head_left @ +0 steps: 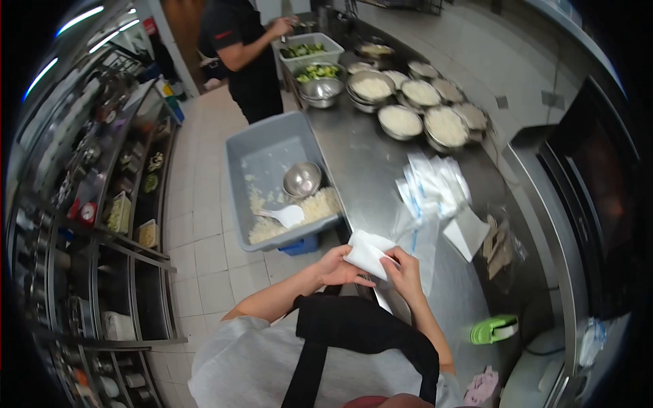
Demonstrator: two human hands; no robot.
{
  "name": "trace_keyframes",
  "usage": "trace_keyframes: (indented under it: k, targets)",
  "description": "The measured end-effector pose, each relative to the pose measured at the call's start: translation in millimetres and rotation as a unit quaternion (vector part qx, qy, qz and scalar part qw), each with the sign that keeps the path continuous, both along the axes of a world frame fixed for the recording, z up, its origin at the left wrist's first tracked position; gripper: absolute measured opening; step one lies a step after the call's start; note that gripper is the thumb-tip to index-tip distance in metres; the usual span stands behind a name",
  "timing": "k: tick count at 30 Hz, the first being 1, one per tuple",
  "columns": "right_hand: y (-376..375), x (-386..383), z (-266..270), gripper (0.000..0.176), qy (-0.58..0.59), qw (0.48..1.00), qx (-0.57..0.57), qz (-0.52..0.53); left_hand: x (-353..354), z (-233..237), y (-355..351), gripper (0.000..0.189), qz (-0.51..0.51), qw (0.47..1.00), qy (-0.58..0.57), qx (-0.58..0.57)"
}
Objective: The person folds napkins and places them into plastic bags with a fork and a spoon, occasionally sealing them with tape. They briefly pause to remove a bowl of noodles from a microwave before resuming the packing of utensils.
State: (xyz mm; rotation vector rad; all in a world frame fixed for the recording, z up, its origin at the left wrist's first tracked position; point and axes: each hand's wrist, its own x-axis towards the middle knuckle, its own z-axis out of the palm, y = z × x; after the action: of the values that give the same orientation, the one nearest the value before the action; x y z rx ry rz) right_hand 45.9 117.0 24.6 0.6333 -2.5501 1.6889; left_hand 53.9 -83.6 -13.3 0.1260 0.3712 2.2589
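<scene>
Left hand and right hand in a closed grip on a folded white sheet, grey tub of rice beside the surface.

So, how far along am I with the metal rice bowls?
Looks done: several round metal bowls heaped with white rice stand on the steel counter. In hand: your left hand and right hand hold a folded white sheet; I can't tell its material. Probably left: loose rice lies in the grey rectangular plastic tub beside the white paddle, and a pile of translucent plastic bags looks unused.
</scene>
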Motion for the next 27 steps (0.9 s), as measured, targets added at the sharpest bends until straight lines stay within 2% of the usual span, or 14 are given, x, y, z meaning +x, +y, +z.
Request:
trace_keyframes:
  k: [3,5,6,9,14,19,21,25,27]
  targets:
    - [-1.5,-3.3,22.7,0.014,-0.012,1.0,0.006,0.016,-15.8,2.1,-5.2,0.053,0.014,1.0,0.007,0.002]
    - [-1.1,-5.6,40.5,0.013,0.012,0.998,0.049,0.028,-28.0,0.3,-7.7,0.045,0.065,0.992,-0.004,-0.106]
    - [-1.4,-7.4,47.8,0.013,0.008,0.998,0.05,0.025,-29.7,8.5,-8.5,0.045,0.062,0.993,-0.007,-0.105]
    - [0.8,-14.6,63.0,0.012,0.094,0.991,0.09,0.025,-31.5,36.6,-8.1,0.042,0.075,0.976,0.108,-0.176]
    - [2.3,-21.3,74.5,0.012,0.126,0.99,0.055,-0.029,-30.7,56.1,-5.5,0.041,0.037,0.978,0.133,-0.154]
    - [4.6,-20.1,74.4,0.011,0.102,0.992,0.053,-0.051,-26.7,48.7,-6.5,0.042,0.007,0.983,0.117,-0.142]
    - [5.8,-21.4,75.9,0.011,0.197,0.977,0.077,-0.034,-27.5,44.2,-8.2,0.047,-0.022,0.972,0.143,-0.184]
    - [6.5,-24.1,68.7,0.01,0.201,0.977,0.06,-0.029,-24.4,46.6,-7.5,0.047,-0.042,0.967,0.14,-0.209]
    - [8.7,-27.1,65.8,0.012,0.141,0.989,0.042,-0.004,-25.0,45.2,-8.0,0.047,-0.057,0.964,0.161,-0.206]
